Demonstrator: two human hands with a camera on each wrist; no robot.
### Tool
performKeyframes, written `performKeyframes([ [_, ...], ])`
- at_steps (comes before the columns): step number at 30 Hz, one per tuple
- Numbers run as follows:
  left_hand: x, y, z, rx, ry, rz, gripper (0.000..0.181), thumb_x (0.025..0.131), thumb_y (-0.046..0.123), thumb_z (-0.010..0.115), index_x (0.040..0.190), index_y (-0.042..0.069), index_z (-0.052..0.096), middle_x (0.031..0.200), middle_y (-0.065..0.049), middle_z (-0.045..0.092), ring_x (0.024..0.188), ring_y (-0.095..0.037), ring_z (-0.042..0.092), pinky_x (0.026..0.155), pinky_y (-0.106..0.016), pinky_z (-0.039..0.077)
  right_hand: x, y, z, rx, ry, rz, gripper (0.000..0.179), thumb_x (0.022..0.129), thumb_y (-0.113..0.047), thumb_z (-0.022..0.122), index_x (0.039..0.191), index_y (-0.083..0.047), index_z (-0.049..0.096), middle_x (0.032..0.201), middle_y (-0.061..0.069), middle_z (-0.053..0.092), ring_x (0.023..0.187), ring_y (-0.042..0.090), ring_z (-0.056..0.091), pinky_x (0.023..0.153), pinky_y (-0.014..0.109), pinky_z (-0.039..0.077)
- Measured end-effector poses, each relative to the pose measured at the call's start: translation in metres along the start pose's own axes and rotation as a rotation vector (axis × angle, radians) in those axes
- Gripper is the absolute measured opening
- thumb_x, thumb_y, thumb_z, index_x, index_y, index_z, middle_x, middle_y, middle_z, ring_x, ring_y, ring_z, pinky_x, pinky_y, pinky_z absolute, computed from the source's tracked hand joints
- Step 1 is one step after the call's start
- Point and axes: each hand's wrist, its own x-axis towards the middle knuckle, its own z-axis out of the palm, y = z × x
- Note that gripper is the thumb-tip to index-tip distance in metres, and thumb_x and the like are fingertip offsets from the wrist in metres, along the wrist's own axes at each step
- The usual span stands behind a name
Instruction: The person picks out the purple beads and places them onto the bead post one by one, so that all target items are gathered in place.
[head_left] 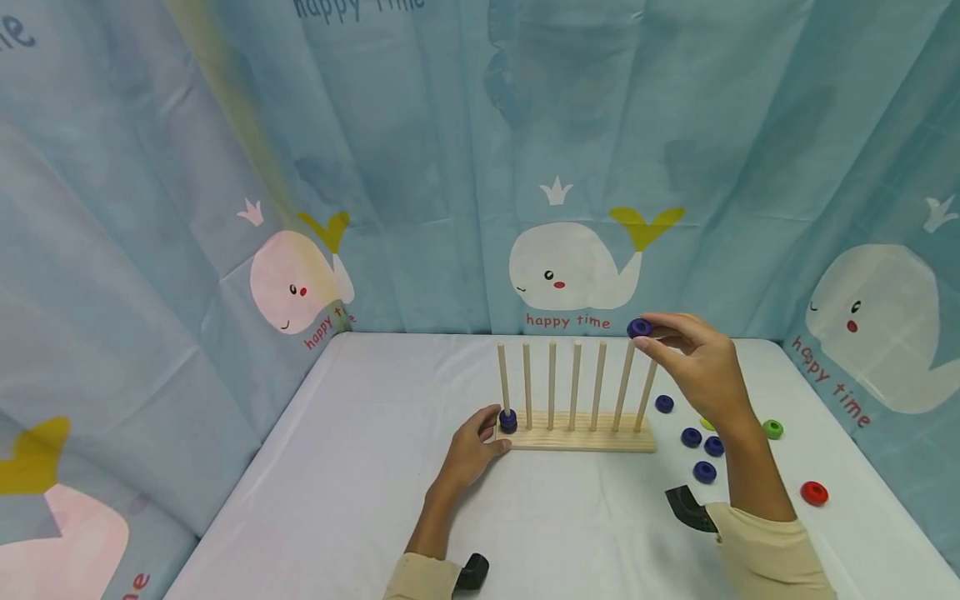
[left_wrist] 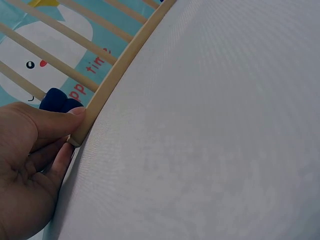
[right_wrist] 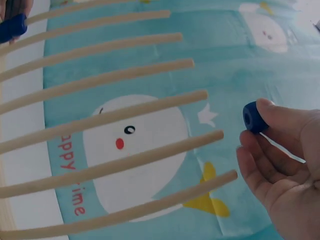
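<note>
A wooden peg rack [head_left: 585, 442] with several upright dowels stands on the white table. Blue rings [head_left: 508, 422] sit stacked low on its leftmost dowel. My left hand [head_left: 471, 450] grips the base's left end; the thumb lies on the base beside those rings in the left wrist view. Over on the right, my right hand [head_left: 701, 367] pinches another blue ring [head_left: 639, 327] between thumb and fingers. That ring is raised to about the height of the dowel tops, near the right end, and apart from them in the right wrist view.
Right of the rack lie several loose blue rings [head_left: 704, 472], a green ring [head_left: 772, 429] and a red ring [head_left: 814, 493]. A yellow ring [head_left: 707, 423] is partly hidden by my right wrist. A whale-print curtain [head_left: 450, 167] hangs behind the table [head_left: 360, 467].
</note>
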Motion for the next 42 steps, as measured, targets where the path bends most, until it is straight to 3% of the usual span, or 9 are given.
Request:
performKeyframes([
  [9, -0.001, 0.0, 0.0, -0.008, -0.002, 0.006, 0.067, 0.093, 0.004, 0.08, 0.153, -0.002, 0.05, 0.152, -0.023, 0.056, 0.144, -0.039, 0.053, 0.12, -0.036, 0.049, 0.004, -0.008, 0.017, -0.001, -0.04, -0.021, 0.038, 0.098, -0.008, 0.077, 0.136, -0.005, 0.071, 0.119, 0.007, 0.07, 0.105, -0.004, 0.065, 0.101, 0.004, 0.049],
  [22, 0.0, 0.001, -0.001, -0.003, 0.005, 0.008, 0.067, 0.093, 0.002, 0.079, 0.153, -0.001, 0.051, 0.151, -0.023, 0.057, 0.143, -0.039, 0.054, 0.119, -0.037, 0.05, 0.009, -0.016, 0.037, 0.116, -0.122, -0.045, 0.036, 0.097, -0.005, 0.077, 0.133, -0.005, 0.072, 0.122, 0.008, 0.071, 0.106, 0.002, 0.068, 0.096, 0.009, 0.057],
  [36, 0.0, 0.001, 0.0, 0.0, 0.005, -0.003, 0.067, 0.093, 0.003, 0.08, 0.153, 0.0, 0.051, 0.152, -0.022, 0.057, 0.143, -0.038, 0.054, 0.119, -0.036, 0.05, 0.017, -0.028, 0.06, 0.097, -0.183, -0.066, 0.032, 0.098, -0.012, 0.078, 0.129, -0.01, 0.074, 0.121, 0.005, 0.072, 0.107, 0.014, 0.069, 0.095, 0.01, 0.058],
  [42, -0.001, 0.001, -0.001, 0.002, 0.004, -0.001, 0.067, 0.093, 0.004, 0.08, 0.154, 0.0, 0.051, 0.152, -0.022, 0.057, 0.144, -0.038, 0.054, 0.119, -0.037, 0.05, 0.019, -0.032, 0.068, 0.121, -0.204, -0.072, 0.032, 0.097, -0.011, 0.078, 0.129, -0.009, 0.074, 0.121, 0.005, 0.072, 0.108, 0.017, 0.07, 0.095, 0.016, 0.061],
])
